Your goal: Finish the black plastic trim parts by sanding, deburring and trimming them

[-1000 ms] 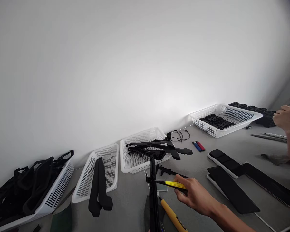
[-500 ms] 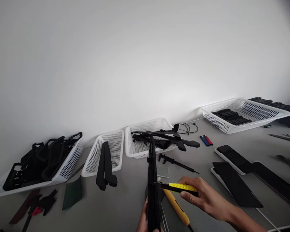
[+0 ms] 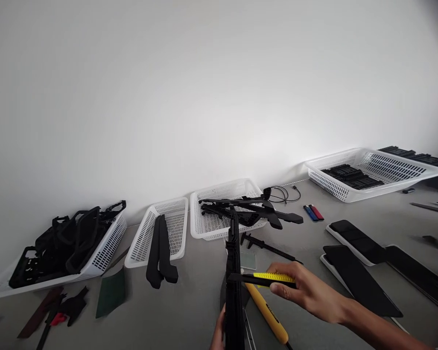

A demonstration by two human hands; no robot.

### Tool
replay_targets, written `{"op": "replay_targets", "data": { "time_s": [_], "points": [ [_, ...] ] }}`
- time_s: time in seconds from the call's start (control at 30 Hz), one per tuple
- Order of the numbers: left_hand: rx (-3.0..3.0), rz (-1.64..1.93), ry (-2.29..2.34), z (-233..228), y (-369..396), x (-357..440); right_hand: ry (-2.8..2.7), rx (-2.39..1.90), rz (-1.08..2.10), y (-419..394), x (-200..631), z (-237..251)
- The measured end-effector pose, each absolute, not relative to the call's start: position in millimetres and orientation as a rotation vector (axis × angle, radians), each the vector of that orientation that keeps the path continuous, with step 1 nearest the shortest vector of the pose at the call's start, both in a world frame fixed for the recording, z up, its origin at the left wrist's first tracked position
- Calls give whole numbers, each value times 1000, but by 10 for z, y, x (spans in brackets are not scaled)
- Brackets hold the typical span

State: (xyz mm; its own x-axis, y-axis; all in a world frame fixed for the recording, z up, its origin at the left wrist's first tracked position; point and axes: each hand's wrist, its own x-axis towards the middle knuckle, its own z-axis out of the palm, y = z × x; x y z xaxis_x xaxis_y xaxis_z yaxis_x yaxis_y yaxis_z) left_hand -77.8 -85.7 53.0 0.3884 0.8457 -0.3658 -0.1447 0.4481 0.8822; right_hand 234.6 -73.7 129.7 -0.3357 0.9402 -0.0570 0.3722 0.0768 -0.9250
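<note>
My left hand (image 3: pixel 219 331), partly cut off by the bottom edge, is closed around a long black plastic part (image 3: pixel 233 291) held upright and pointing away from me. In my right hand (image 3: pixel 304 294) is a yellow and black utility knife (image 3: pixel 273 278). Its dark blade end reaches left across the plastic part, at about the middle of its length. Behind the knife, a yellow-handled tool (image 3: pixel 266 313) with a cord lies on the table. A black caliper (image 3: pixel 270 247) rests farther back, beside a small clear plate (image 3: pixel 248 260).
White baskets stand along the wall: one with black frames (image 3: pixel 105 250), a narrow basket (image 3: pixel 138 253) with two black strips, a middle basket (image 3: pixel 208 234) with black parts, and a right basket (image 3: pixel 345 194). Phones (image 3: pixel 361 282), lighters (image 3: pixel 313 212) and green sandpaper (image 3: pixel 111 293) lie on the table.
The knife has moved slightly left over the black part, its blade end now lying across it. The whole view has shifted a little.
</note>
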Motion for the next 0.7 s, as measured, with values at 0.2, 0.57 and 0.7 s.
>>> {"op": "replay_targets", "data": {
  "time_s": [0.2, 0.57, 0.7],
  "points": [
    [921, 711, 986, 407, -612, -554, -1673, -1421, 1165, -748, 2413, 1260],
    [964, 779, 918, 281, -812, -739, -1706, -1446, 1200, -793, 2488, 1273],
    [989, 805, 887, 334, -874, -730, -1676, -1486, 1232, -854, 2475, 1208]
  ]
}}
